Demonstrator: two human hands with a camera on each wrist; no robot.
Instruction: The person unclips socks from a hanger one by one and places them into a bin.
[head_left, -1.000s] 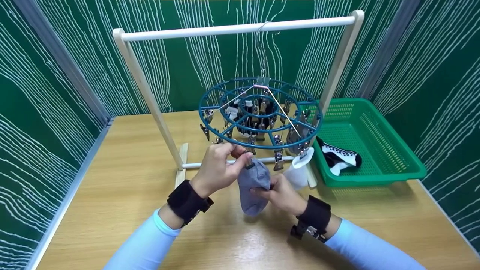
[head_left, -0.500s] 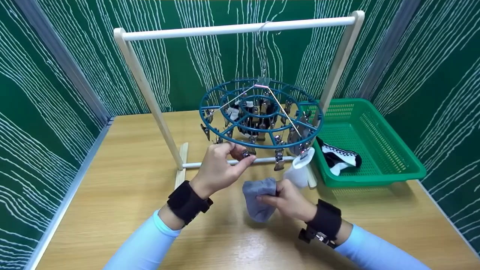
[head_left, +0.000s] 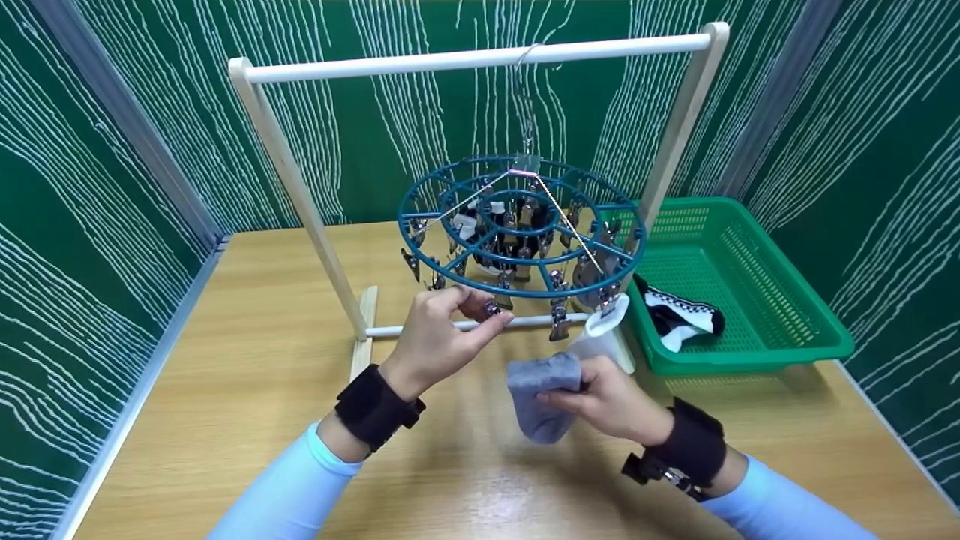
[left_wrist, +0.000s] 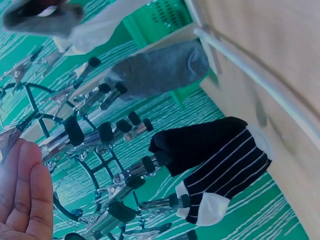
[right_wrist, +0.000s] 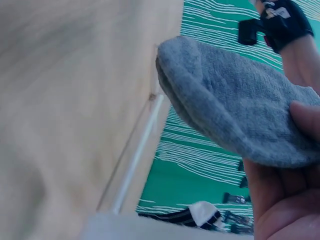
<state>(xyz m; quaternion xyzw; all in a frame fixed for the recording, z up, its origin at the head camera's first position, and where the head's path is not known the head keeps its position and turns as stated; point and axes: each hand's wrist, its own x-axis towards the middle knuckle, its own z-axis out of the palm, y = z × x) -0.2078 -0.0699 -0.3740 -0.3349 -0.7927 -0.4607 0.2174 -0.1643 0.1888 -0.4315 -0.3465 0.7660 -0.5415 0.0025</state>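
Note:
In the head view my left hand (head_left: pixel 439 334) pinches a metal clip (head_left: pixel 492 307) at the front of a round teal clip hanger (head_left: pixel 506 291). Lower and to the right, my right hand (head_left: pixel 611 401) grips a grey sock (head_left: pixel 541 397) by its side, apart from the clip. The right wrist view shows this sock (right_wrist: pixel 240 95) close up, with the thumb pressed on it. A white sock (head_left: pixel 600 337) hangs from the hanger's front right. Another grey sock (left_wrist: pixel 160 70) and black socks with white stripes (left_wrist: pixel 225 165) hang there too, clearest in the left wrist view.
A wooden stand with a white top bar (head_left: pixel 420 65) carries the hanger by its hook. On the right a green basket (head_left: pixel 787 358) holds a black and white sock (head_left: pixel 694 313). Green walls with white streaks surround the wooden table (head_left: pixel 262 420).
The grey sock was up at the clip between both hands. My right hand has drawn it down and to the right, away from the clip. My left hand stays at the clip.

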